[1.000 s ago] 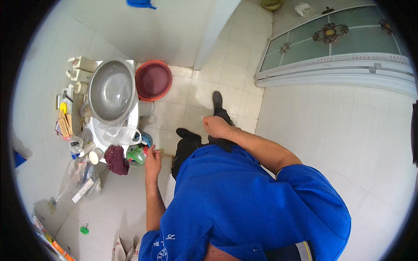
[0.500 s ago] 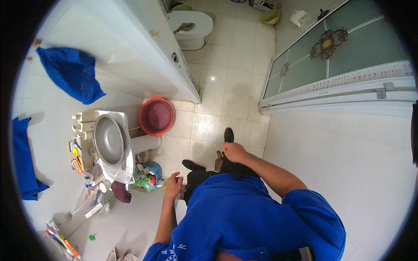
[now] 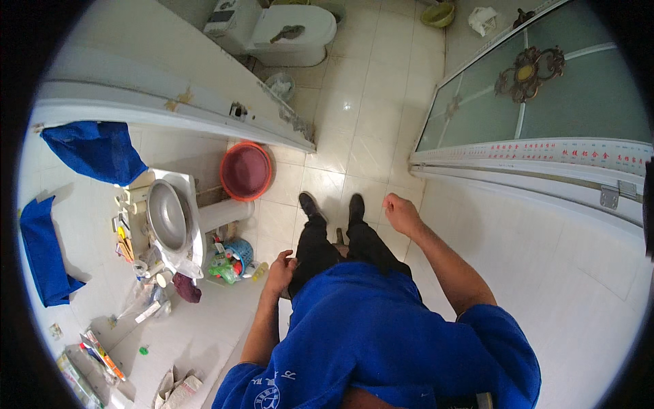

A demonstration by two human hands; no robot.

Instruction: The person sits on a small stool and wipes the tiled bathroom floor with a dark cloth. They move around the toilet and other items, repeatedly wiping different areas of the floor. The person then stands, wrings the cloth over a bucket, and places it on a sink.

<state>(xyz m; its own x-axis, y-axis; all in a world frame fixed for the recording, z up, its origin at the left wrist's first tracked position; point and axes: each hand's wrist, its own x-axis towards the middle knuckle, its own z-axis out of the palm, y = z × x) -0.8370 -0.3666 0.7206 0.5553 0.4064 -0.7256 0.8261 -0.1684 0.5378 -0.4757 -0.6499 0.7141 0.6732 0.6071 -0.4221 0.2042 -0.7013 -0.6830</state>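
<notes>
My left hand [image 3: 279, 273] hangs beside my left thigh with the fingers loosely bent and somewhat apart. Nothing shows in it. Nearest to it are my dark trousers and, further left, a blue plastic basket [image 3: 240, 251] of bottles and a green bag. Out in front of my right leg, my right hand [image 3: 402, 214] is held in the air, its fingers curled in with no object visible. Both black shoes [image 3: 311, 206] stand on the tiled floor. Between my legs, a small brownish thing [image 3: 339, 236] shows; its kind is hard to make out.
At left, a metal basin [image 3: 167, 215] rests on a white pedestal sink, with a reddish tub [image 3: 246, 171] on the floor beyond. Blue cloths [image 3: 48, 252] hang on the wall. Ahead is a doorway with a toilet [image 3: 293, 31]; a glass-panelled door [image 3: 538, 82] stands at right.
My right hand has swung from in front of my leg out to the right and forward. My left foot has come forward beside the right one. More of the toilet room shows.
</notes>
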